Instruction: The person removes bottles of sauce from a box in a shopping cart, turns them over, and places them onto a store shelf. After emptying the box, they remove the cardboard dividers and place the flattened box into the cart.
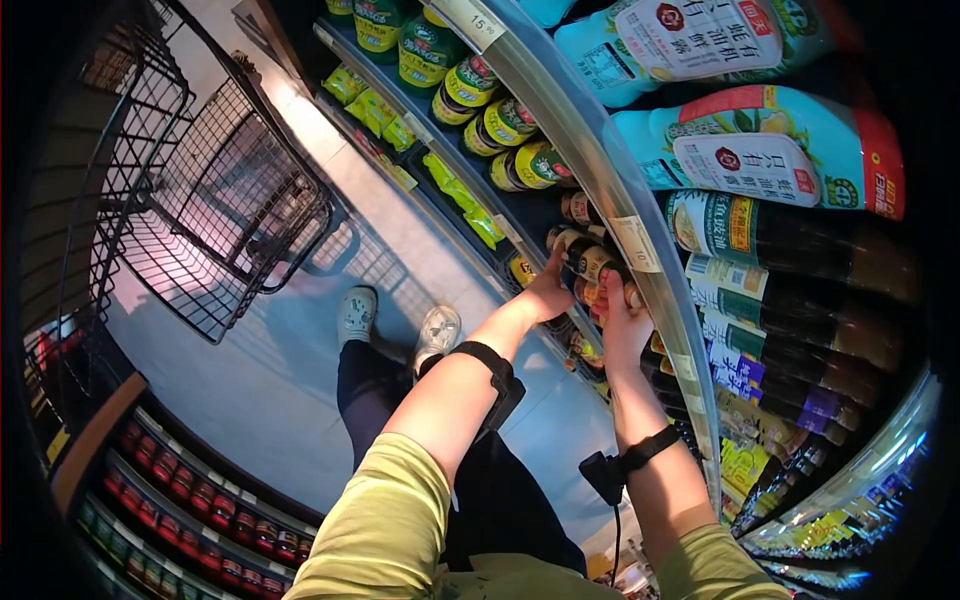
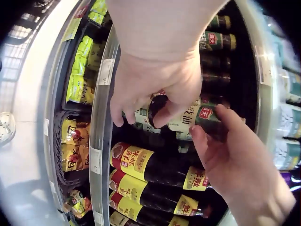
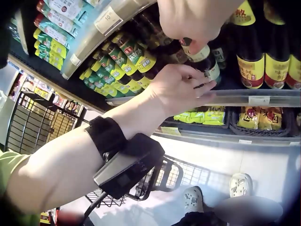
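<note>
A dark soy sauce bottle [image 2: 186, 117] with a cream label and a red emblem lies at the front of a middle shelf, among similar bottles. My left hand [image 1: 548, 293] grips its lower part near the shelf edge, thumb on one side and fingers on the other, as the left wrist view shows. My right hand [image 2: 240, 160] pinches the upper part between thumb and fingers. In the right wrist view the bottle's base end [image 3: 212, 73] shows beside the left fingers, while the right hand [image 3: 193, 21] covers part of the label.
Yellow-labelled sauce bottles [image 2: 141, 165] lie beside it. The upper shelf's price rail [image 1: 640, 245] curves close over the hands, with large turquoise bottles [image 1: 740, 150] above. Yellow-green packets [image 1: 465, 200] fill a lower shelf. A wire cart [image 1: 230, 200] stands on the floor behind.
</note>
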The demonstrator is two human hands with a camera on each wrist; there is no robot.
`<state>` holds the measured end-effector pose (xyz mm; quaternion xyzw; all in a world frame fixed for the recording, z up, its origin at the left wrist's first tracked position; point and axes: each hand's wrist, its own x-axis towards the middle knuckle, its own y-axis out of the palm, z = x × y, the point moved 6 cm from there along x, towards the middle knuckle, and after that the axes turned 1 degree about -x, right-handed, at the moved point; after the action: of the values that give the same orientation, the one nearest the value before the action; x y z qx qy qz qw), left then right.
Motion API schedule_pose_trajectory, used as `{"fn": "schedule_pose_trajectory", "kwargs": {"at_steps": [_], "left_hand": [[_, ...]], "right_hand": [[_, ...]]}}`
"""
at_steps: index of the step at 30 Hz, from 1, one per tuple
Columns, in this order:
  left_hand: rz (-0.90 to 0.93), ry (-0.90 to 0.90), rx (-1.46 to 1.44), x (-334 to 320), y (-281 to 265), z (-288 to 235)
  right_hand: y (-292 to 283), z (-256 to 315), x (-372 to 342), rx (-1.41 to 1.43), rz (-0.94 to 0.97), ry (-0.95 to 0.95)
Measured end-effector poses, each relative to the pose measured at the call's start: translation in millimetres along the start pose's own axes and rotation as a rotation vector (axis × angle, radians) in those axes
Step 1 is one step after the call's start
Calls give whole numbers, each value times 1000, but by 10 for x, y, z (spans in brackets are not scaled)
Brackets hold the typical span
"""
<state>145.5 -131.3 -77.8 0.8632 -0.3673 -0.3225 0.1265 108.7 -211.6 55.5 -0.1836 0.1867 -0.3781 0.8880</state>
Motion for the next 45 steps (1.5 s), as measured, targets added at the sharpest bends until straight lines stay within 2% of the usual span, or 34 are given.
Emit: {"fn": "schedule_pose_trajectory", "kwargs": {"at_steps": [2,3,5,6,8,10,13,18,22,25,29,34,36,37,39,40,41,42,43,45], "left_hand": [[-21,5,-39,41,32,-11],[-13,-2,23,76,47,0],[-13,-11,82,87,35,-35],[1,-21,96,53,39,-117],[13,-33,105,62,63,-103],[-10,47,48,114,107,-89],[-9,73,78,161,125,-82],[48,77,46,256,208,-60],[73,17,12,386,316,11],[82,55,-41,391,356,-24],[113,105,-20,606,458,128],[127,67,35,651,486,98],[119,78,-8,661,497,103],[112,89,-52,666,498,106],[104,132,-114,630,499,165],[94,170,-176,570,486,158],[85,178,-172,478,462,121],[38,200,-219,361,407,78],[-12,220,-264,204,344,34],[-108,181,-205,-273,171,-108]], "right_hand": [[-66,-186,190,-38,38,-44],[-165,-387,353,-165,-1,-101],[-175,-325,409,-375,-34,-230],[-155,-195,383,-377,-27,-229],[-127,-175,385,-228,20,24],[-120,-209,424,-245,15,-13],[-119,-229,472,-312,5,-48],[-163,-162,493,-270,22,-53],[-305,-422,718,-261,58,-124],[-434,-702,935,-188,56,-59],[-739,-1355,1407,-29,-85,3],[-623,-1111,1262,-30,-144,37],[-573,-995,1143,9,-201,115],[-613,-1166,1166,10,-201,110],[-542,-1179,1017,-902,-249,-884],[-1259,-918,237,-896,-248,-892],[-723,-523,589,-511,-141,-409],[-193,-284,358,-119,-24,69],[-177,-330,286,47,-108,121],[-53,-254,5,14,-30,43]]}}
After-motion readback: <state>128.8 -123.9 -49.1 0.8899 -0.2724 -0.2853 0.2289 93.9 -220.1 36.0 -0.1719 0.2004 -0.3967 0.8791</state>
